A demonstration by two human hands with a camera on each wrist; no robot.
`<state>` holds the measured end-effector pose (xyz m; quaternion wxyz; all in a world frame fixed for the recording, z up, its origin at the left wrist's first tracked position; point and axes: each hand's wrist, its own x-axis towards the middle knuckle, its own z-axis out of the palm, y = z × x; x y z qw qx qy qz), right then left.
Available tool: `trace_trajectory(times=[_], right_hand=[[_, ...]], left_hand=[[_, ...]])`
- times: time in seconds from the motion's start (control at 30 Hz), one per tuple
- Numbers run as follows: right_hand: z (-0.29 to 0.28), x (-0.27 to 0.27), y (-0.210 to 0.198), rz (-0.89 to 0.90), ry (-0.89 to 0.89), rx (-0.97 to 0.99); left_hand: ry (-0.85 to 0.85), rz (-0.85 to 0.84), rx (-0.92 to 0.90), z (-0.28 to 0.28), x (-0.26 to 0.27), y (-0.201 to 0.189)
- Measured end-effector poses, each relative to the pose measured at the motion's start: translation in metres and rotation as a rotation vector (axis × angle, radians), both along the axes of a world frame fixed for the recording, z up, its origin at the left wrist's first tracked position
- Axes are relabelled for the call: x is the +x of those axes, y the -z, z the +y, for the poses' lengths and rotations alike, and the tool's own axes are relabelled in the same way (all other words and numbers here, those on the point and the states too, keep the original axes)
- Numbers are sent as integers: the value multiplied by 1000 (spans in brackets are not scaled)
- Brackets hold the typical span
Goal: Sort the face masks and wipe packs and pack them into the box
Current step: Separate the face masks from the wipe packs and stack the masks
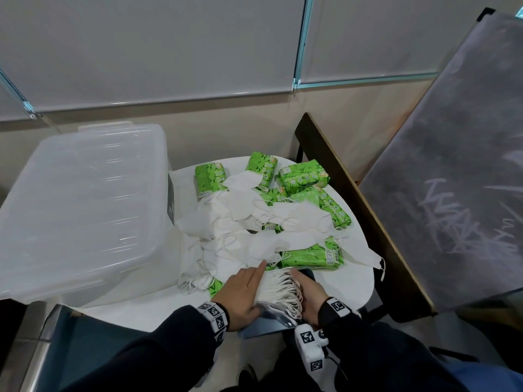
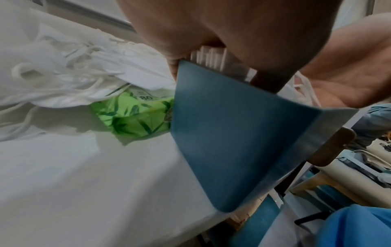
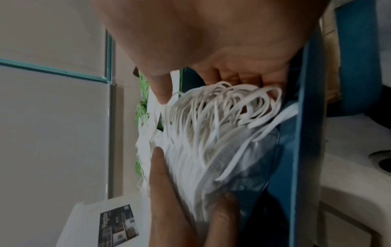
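Step in hand: you are squaring a stack of face masks (image 1: 278,290) between both hands, over a blue box (image 2: 228,133) at the near edge of the tabletop (image 1: 353,281).
Left hand (image 1: 246,292): its fingers (image 1: 259,268) lie straight along the stack's left side, thumb tucked at the near end; it presses, it does not pinch.
Right hand (image 1: 310,292): its fingers (image 3: 243,78) curl over the ear loops (image 3: 228,107) on the stack's right side and hold them.
Doing it well: keep both palms flat against the stack and gather every loop under your right fingers, so none snags on the box rim as the stack goes in.
Loose masks (image 1: 240,222): just beyond your fingertips, tangled; too overlapped to count, roughly a dozen I would judge.
Wipe packs (image 1: 304,176): green, beyond and right of your fingers; about seven show, some half buried under masks.
Clear bin (image 1: 82,202): one, lid on, well left of your left hand.
Stacks in hand: one.
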<state>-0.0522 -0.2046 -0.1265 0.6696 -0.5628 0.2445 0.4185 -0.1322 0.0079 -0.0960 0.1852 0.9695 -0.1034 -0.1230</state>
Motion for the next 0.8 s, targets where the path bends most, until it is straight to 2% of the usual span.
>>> trace_trajectory(times=[0.07, 0.1, 0.23, 0.37, 0.43, 0.5, 0.63, 0.8], right_hand=[[-6, 6, -12, 20, 50, 5], [-5, 5, -31, 18, 59, -14], [-5, 12, -98, -118, -88, -215], [-17, 32, -136, -195, -194, -227], [-16, 50, -140, -231, -186, -186], [-8, 74, -140, -269, -146, -141], [22, 131, -138, -286, -160, -87], [68, 200, -129, -259, -247, -90]], left_hand=[[13, -19, 23, -4, 8, 1], [19, -24, 42, -6, 11, 1], [70, 8, 87, 0, 20, -7], [69, 163, -58, 18, 33, -25], [-16, 220, -190, 28, 50, -37], [-101, 171, -270, 38, 78, -52], [-301, 45, -219, 63, 148, -66], [-602, 38, -137, 96, 208, -53]])
